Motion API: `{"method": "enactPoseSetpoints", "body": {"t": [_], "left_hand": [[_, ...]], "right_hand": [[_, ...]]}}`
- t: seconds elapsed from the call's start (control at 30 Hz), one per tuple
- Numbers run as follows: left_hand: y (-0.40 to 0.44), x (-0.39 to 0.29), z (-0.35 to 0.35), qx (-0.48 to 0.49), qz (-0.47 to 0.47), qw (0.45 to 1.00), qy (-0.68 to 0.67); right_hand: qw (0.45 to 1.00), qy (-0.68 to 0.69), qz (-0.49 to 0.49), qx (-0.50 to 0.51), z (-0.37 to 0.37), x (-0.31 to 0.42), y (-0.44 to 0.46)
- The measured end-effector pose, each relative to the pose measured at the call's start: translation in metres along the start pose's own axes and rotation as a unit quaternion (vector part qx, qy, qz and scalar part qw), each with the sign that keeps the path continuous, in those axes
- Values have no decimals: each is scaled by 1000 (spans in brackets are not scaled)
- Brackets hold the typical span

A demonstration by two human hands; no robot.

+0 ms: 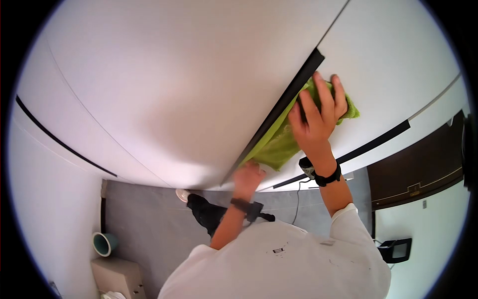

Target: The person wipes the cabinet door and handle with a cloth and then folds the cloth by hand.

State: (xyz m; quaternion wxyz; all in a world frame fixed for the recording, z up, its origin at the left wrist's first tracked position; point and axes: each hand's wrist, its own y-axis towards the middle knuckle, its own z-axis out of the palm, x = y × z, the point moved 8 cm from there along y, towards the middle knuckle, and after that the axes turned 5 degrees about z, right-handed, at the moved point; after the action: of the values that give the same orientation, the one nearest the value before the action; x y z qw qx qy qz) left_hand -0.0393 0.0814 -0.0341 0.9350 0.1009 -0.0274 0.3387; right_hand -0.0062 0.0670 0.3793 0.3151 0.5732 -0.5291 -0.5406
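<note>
A green cloth (281,144) lies along a long black handle strip (286,99) on a white cabinet door (199,65). My right hand (318,112) is on the cloth's upper part, fingers spread and slightly bent, holding it against the door beside the strip. Part of the cloth bunches out beyond those fingers. Lower down, my left hand (247,179) is closed at the cloth's bottom end, close to the strip's lower end. Its fingers are somewhat blurred, and the bit of cloth in them is mostly hidden. Both wrists wear dark bands.
More white panels carry a black strip on the right (371,142) and another on the left (59,134). Below are the grey floor (164,224), a teal bin (103,244), a beige box (117,274) and a cable (298,204). A dark brown door (418,169) stands at right.
</note>
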Motion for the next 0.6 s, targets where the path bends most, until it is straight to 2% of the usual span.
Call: {"method": "enactPoseSetpoints", "body": {"t": [0.03, 0.07, 0.1, 0.17, 0.23, 0.27, 0.3, 0.33, 0.37, 0.4, 0.47, 0.6], "left_hand": [[-1, 5, 10, 7, -20, 999, -48], [-5, 3, 15, -9, 11, 1000, -6], [-8, 4, -7, -97, 44, 992, 74], [-15, 14, 53, -53, -36, 974, -216], [-9, 14, 54, -99, 21, 984, -144], [-2, 14, 17, -118, 101, 987, -34], [-2, 15, 15, -118, 101, 987, -43], [-3, 15, 32, -123, 74, 981, -132], [-11, 15, 50, -133, 41, 966, -219], [-14, 11, 51, -130, 37, 968, -214], [-16, 6, 64, -49, 10, 980, -190], [-14, 2, 62, -57, 17, 977, -206]], "right_hand": [[1000, 7, -9, 13, 2, 0, 0], [1000, 3, -2, 11, 1, -2, 1], [1000, 0, 5, 10, 1, -3, 2], [999, 30, 20, 17, -1, -5, 1], [998, 56, 26, -29, -5, -4, -4], [994, 81, 14, -74, -8, -6, -9], [987, 103, 4, -119, -13, -11, -15], [986, 106, -3, -128, -16, -12, -19], [992, 113, 12, -61, -11, -13, -23], [993, 117, 30, 4, -3, -12, -20], [995, 87, 43, 5, -1, -9, -10], [996, 59, 70, 9, -1, -8, -1]]}}
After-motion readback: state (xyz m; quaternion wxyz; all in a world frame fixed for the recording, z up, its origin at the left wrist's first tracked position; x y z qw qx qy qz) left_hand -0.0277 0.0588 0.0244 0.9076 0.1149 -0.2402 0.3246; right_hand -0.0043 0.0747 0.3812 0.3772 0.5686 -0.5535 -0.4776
